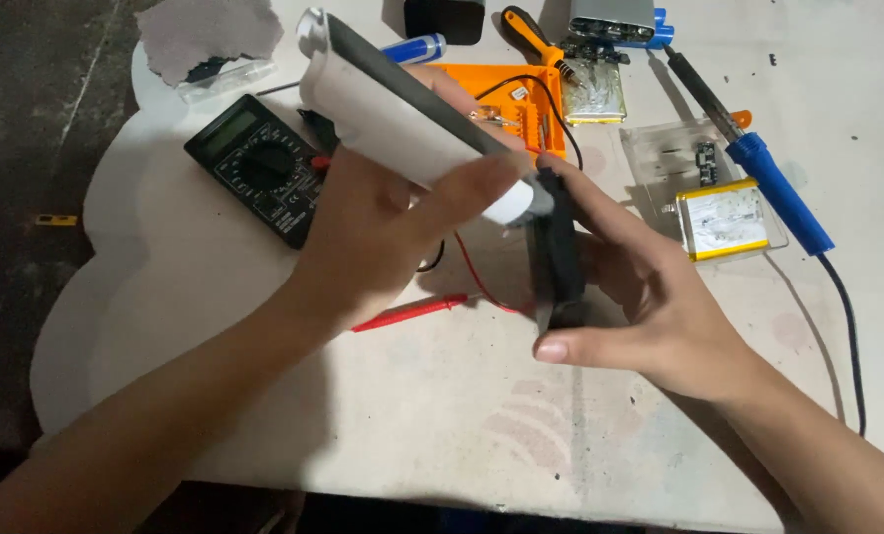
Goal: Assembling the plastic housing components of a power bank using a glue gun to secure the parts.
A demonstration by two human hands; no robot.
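Glue gun (402, 109), white, gripped in our left hand (383, 227), nozzle touching top edge of black block (558, 252); right hand (650, 307) clamps block upright, near multimeter (259, 168). Step judged: gluing edge. Next calls for steady nozzle.

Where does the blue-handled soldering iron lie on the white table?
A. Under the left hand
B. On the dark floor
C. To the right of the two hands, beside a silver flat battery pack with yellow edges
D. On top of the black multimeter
C: the blue-handled soldering iron lies on the white table at the right, next to the silver flat battery pack with yellow edges.
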